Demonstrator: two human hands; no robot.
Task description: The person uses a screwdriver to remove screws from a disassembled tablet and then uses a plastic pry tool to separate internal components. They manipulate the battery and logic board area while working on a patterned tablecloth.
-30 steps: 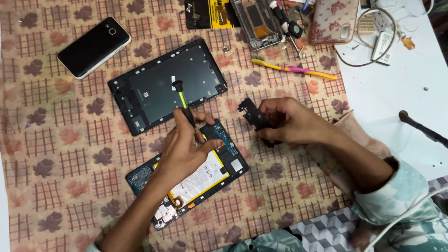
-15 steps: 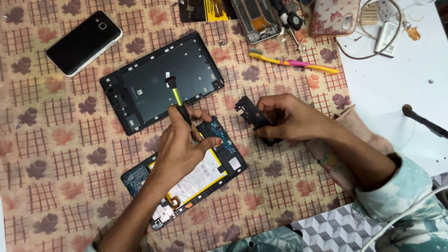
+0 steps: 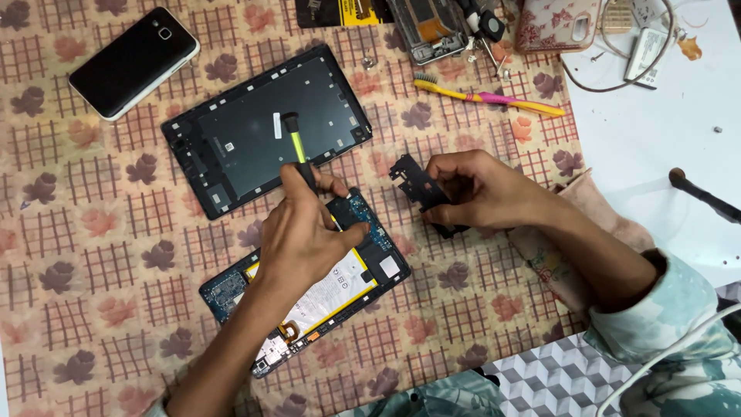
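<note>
At the far left a black glossy smartphone with a pale rim [image 3: 133,62] lies tilted on the brown checked tablecloth printed with leaves [image 3: 69,255], well apart from the hands. To its right rests a dark rectangular tablet back cover [image 3: 231,143], matt and hollow, its inner side up, with a small white label near the middle. Just below and right of it lies the opened tablet body [image 3: 324,297], set on a slant: a blue circuit board shows at both ends, and a white flat battery edged in yellow fills the middle, partly hidden by the forearm crossing it. The left hand [image 3: 305,235] is closed around a screwdriver with a black grip and yellow-green shaft [image 3: 297,150], its tip down among the tablet's upper parts and its handle end standing over the back cover. To the right, the right hand [image 3: 478,189] pinches a thin black plastic bracket with cut-out edges [image 3: 413,181], held just above the cloth beside the tablet's upper corner; a second dark piece shows under the fingers, too hidden to tell. Farther up lie a yellow and pink toothbrush [image 3: 494,96], another opened dark device frame [image 3: 428,27] and a floral phone case [image 3: 556,23]. At the right edge a white tabletop [image 3: 656,131] carries a small grey battery [image 3: 647,58] and a looped cable [image 3: 617,77].
</note>
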